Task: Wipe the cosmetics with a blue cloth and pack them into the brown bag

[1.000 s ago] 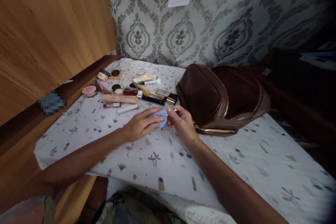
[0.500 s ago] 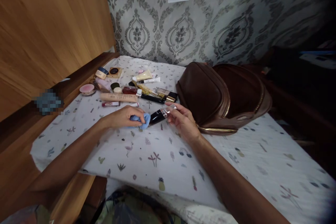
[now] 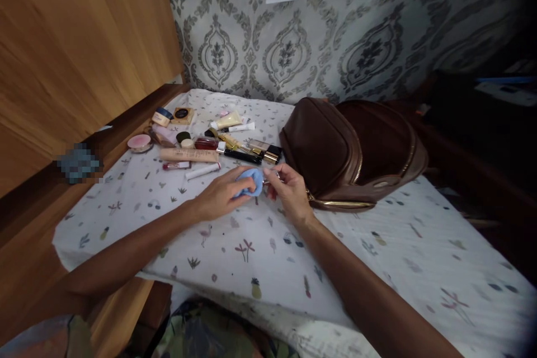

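My left hand [image 3: 229,193] is closed on a light blue cloth [image 3: 250,182], which is wrapped around the black part of a cosmetic tube. Out of the cloth's right side shows the tube's silvery end [image 3: 271,179], pinched by the fingers of my right hand [image 3: 291,190]. Most of the tube is hidden by cloth and fingers. Just beyond my hands lie a white pen-like tube [image 3: 203,172], a long beige tube [image 3: 188,155] and a black tube with a white cap [image 3: 241,155].
A brown leather backpack [image 3: 323,145] with gold zips lies right of my hands. Further left are a pink round compact [image 3: 140,143], a blue-lidded jar [image 3: 162,116] and several other cosmetics. A wooden panel [image 3: 92,39] borders the left; a patterned wall [image 3: 235,56] stands behind.
My left hand has slid right with the cloth, covering the black part of the tube that was bare before. The white pen-like tube is now uncovered. My right hand stays at the silvery end.
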`<action>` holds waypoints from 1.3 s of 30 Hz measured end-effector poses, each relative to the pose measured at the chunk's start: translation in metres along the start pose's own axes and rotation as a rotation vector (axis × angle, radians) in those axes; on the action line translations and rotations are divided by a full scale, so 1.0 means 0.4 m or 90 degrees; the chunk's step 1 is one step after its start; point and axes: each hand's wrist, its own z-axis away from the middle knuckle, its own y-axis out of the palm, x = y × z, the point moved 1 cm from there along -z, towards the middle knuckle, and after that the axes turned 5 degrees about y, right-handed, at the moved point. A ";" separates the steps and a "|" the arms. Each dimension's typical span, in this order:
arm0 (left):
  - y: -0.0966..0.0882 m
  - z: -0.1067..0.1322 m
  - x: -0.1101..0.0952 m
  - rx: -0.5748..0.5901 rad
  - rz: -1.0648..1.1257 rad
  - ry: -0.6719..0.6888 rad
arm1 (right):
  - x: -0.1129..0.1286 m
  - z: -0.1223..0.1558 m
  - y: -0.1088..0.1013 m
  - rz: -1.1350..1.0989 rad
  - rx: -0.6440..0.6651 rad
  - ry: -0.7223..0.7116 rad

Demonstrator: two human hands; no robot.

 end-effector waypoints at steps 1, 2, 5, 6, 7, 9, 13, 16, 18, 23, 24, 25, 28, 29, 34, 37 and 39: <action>0.006 0.003 0.007 0.011 -0.019 -0.004 | -0.001 -0.001 -0.001 -0.004 -0.002 0.001; 0.007 0.007 0.016 0.017 -0.031 -0.012 | 0.000 -0.001 -0.002 -0.005 0.001 0.001; -0.007 0.017 0.044 0.010 -0.027 -0.034 | 0.008 0.002 -0.002 -0.001 0.037 0.002; -0.015 0.019 0.051 0.008 -0.017 -0.044 | 0.011 0.003 -0.001 -0.003 0.047 0.003; -0.022 0.021 0.058 0.010 -0.006 -0.058 | 0.014 0.005 -0.001 -0.006 0.056 0.004; -0.035 0.024 0.068 0.023 0.012 -0.090 | 0.017 0.007 0.001 -0.011 0.061 0.008; -0.052 0.030 0.081 0.034 0.039 -0.143 | 0.019 0.009 -0.001 -0.034 0.020 0.006; -0.060 0.034 0.086 0.001 0.108 -0.224 | 0.021 0.008 -0.006 -0.073 -0.023 0.003; -0.064 0.036 0.087 -0.038 0.203 -0.286 | 0.025 0.007 -0.006 -0.100 -0.035 0.009; -0.056 0.035 0.086 -0.074 0.482 -0.371 | 0.036 0.012 0.000 -0.134 -0.033 0.039; -0.053 0.035 0.086 -0.073 0.506 -0.378 | 0.037 0.014 0.001 -0.136 -0.037 0.043; -0.050 0.035 0.086 -0.076 0.515 -0.380 | 0.038 0.015 0.002 -0.138 -0.043 0.048; -0.044 0.038 0.088 -0.102 0.468 -0.363 | 0.036 0.018 0.002 -0.145 -0.063 0.071; -0.044 0.039 0.088 -0.114 0.433 -0.354 | 0.035 0.018 0.001 -0.151 -0.068 0.082; -0.049 0.037 0.080 -0.147 0.395 -0.362 | 0.034 0.015 0.000 -0.195 -0.059 0.110; -0.050 0.030 0.072 -0.138 0.531 -0.416 | 0.035 0.021 0.005 -0.204 -0.028 0.115; -0.051 0.025 0.068 -0.140 0.592 -0.430 | 0.035 0.027 0.009 -0.209 -0.008 0.134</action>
